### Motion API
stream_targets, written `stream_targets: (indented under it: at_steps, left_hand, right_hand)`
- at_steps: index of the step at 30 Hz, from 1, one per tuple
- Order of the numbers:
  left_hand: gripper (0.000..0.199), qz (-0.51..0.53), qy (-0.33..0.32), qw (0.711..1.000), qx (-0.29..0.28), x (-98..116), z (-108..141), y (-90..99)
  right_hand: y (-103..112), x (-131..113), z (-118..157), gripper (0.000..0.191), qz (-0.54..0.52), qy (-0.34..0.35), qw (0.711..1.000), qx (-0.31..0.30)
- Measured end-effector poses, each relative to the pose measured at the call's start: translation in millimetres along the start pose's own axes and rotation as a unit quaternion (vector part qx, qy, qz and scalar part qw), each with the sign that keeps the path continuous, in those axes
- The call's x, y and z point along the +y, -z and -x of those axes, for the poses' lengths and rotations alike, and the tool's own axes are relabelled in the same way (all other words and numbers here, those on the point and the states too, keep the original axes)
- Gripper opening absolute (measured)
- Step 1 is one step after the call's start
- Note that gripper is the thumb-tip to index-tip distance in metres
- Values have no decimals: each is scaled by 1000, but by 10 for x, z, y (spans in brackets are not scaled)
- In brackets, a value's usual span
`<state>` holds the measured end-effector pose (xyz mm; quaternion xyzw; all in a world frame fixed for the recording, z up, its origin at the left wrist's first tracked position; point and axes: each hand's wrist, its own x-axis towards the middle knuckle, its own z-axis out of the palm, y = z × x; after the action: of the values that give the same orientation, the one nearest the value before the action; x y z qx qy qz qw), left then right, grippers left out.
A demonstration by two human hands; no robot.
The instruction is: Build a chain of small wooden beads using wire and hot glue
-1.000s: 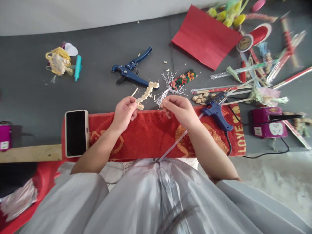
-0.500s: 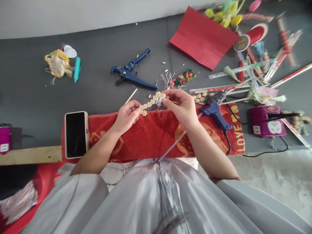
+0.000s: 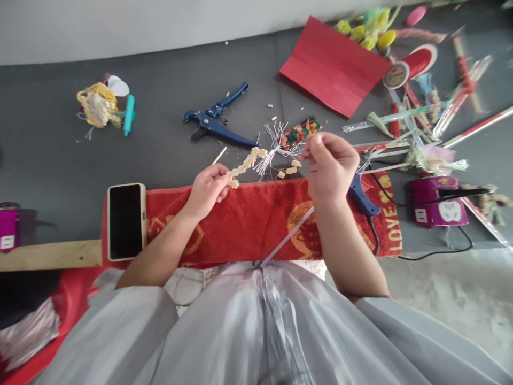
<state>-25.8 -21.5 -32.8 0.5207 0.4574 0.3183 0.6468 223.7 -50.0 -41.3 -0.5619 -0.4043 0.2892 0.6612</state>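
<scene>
My left hand (image 3: 209, 190) pinches one end of a cream-coloured strip of small beady pieces (image 3: 246, 163), and the strip slants up to the right over the table's front part. My right hand (image 3: 332, 166) is raised apart from it, with thumb and fingers pressed together. What those fingers hold, if anything, is too small to make out. Between the hands lie a bundle of thin white wires (image 3: 274, 152), a green floral strip (image 3: 300, 132) and several small cream pieces (image 3: 290, 169). A blue glue gun (image 3: 363, 198) is partly hidden behind my right hand.
A red towel (image 3: 248, 224) covers the table's front edge, with a phone (image 3: 127, 222) on its left end. Blue cutters (image 3: 218, 120) lie ahead. Red paper (image 3: 334, 67), a red thread spool (image 3: 417, 64) and a purple power socket block (image 3: 436, 200) with cables are to the right.
My right hand has let go of the strip's far end and moved right and slightly up, its fingers pinched. My left hand still holds the strip, almost in the same place.
</scene>
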Motion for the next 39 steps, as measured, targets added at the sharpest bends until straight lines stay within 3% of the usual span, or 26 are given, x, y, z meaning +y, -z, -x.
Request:
stream_targets:
  at_steps: [4,6,9,11,14,18,22,31,36,39]
  left_hand:
    - [20,9,5,1000,15,33,-4,-16]
    - [21,16,7,1000,20,43,-6,-25]
    - [22,23,10,999,23,41,-5,-28]
    - [22,24,5,1000,19,29,-2,-24]
    - [23,20,-11,1000,3,8,3,-18]
    - [32,9,-17,1000,-24,19,8,-32]
    - [39,-13,-21,999,-46,86,22,-65]
    - [39,-33,-19,994,-100,152,64,-85]
    - [44,8,-17,997,-80,83,43,-47]
    - [46,31,-13,997,-64,43,22,-30]
  right_hand:
    - [109,101,-130,34,11,2,995,101]
    - [91,67,-125,29,11,-11,995,97]
    - [-21,-65,-22,16,20,-66,997,-30]
    - [-112,-163,76,21,24,-134,977,-163]
    - [-211,-255,193,30,-8,-192,942,-276]
    - [-247,-273,243,41,-21,-226,909,-349]
    - [-257,-259,237,40,-6,-225,900,-374]
    - [-304,-203,272,36,63,-155,929,-331]
    - [-239,-214,192,27,51,-134,968,-207]
    - [-148,-209,82,17,52,-87,990,-100]
